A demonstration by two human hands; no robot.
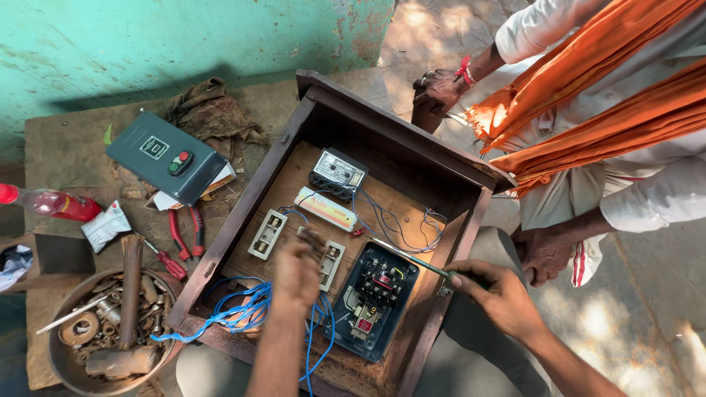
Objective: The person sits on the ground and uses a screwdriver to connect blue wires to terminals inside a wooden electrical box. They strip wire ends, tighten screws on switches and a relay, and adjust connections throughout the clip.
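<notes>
Fingers of the right hand [504, 294] grip a screwdriver [412, 259], tip over the black switch block [375, 298] inside the wooden box [412, 151]. Left hand [298, 268] pinches a fuse holder [329, 263] by the blue wires [246, 309]. Looks like mid-wiring; next needs steady tip placement.

Blue wires [246, 312], brown wooden box [401, 140], red-handled pliers [187, 234], orange cloth [588, 95], teal wall [184, 37].

We see a low stone slab [66, 147] bearing a grey switch box [165, 156], a crumpled rag [209, 112], red-handled pliers [186, 234], a red screwdriver [168, 262], a red bottle [51, 204] and a white packet [105, 226]
</notes>
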